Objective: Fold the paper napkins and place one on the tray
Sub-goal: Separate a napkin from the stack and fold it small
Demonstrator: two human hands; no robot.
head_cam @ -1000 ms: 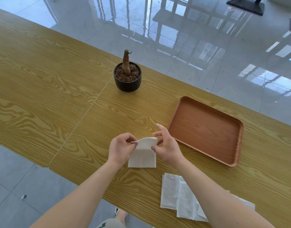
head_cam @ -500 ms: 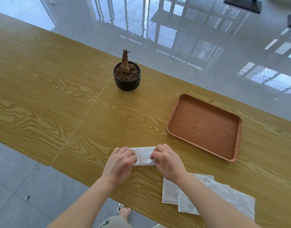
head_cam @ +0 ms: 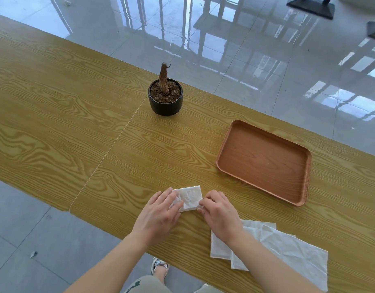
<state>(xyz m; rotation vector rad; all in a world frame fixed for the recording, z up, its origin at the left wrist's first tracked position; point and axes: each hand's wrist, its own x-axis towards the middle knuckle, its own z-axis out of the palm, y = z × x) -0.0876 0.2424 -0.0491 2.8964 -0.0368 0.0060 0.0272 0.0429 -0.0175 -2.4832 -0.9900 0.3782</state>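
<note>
A small folded white napkin (head_cam: 190, 197) lies flat on the wooden table (head_cam: 76, 127) near its front edge. My left hand (head_cam: 161, 214) rests palm down with its fingertips pressing the napkin's left end. My right hand (head_cam: 219, 212) presses its right end with curled fingers. To the right and behind the napkin sits a brown wooden tray (head_cam: 264, 161) with nothing in it. Under my right forearm, a few unfolded white napkins (head_cam: 288, 250) lie overlapping at the table's front edge.
A black pot with a bare brown stump (head_cam: 165, 96) stands at the back middle of the table. A seam runs diagonally across the tabletop left of my hands. Glossy tiled floor lies beyond the far edge.
The napkin was held up between both hands, then folded down to half its size. It now lies flat, with both hands pressing its ends and spread slightly apart.
</note>
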